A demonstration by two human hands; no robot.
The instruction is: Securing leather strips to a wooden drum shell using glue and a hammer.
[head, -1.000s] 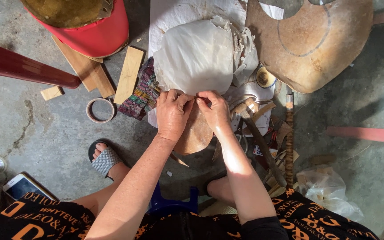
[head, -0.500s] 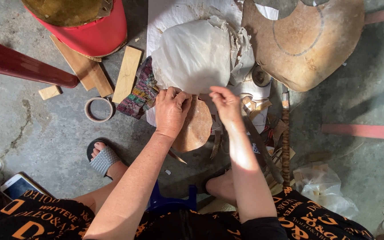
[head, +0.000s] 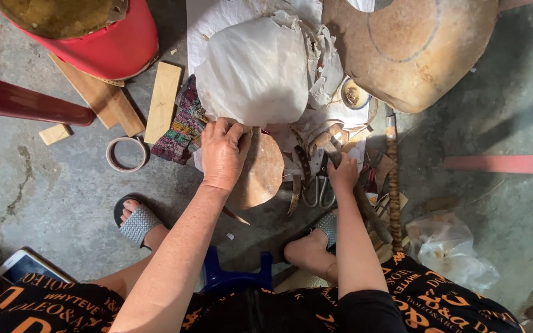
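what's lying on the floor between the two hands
In the head view, the round brown disc under the left hand, then a curved brown blade and scissors beside the right hand.

Illumination is bright, even daylight, with no single source in frame. The white sheet (head: pixel 251 71) registers brightest and verges on overexposure, its folds losing detail; the strongest highlights lie directly around it. Shadows are soft and short: a dark band sits under the red drum (head: pixel 103 43) left of the sheet, and shade pools on the concrete floor (head: pixel 50 185) below the sheet near the blue stool (head: pixel 235 277). Focus is sharp across the centre. Slight wide-angle stretching appears toward the frame corners far from the sheet. No motion blur shows on the left hand (head: pixel 222 154) or the right hand (head: pixel 343 174).
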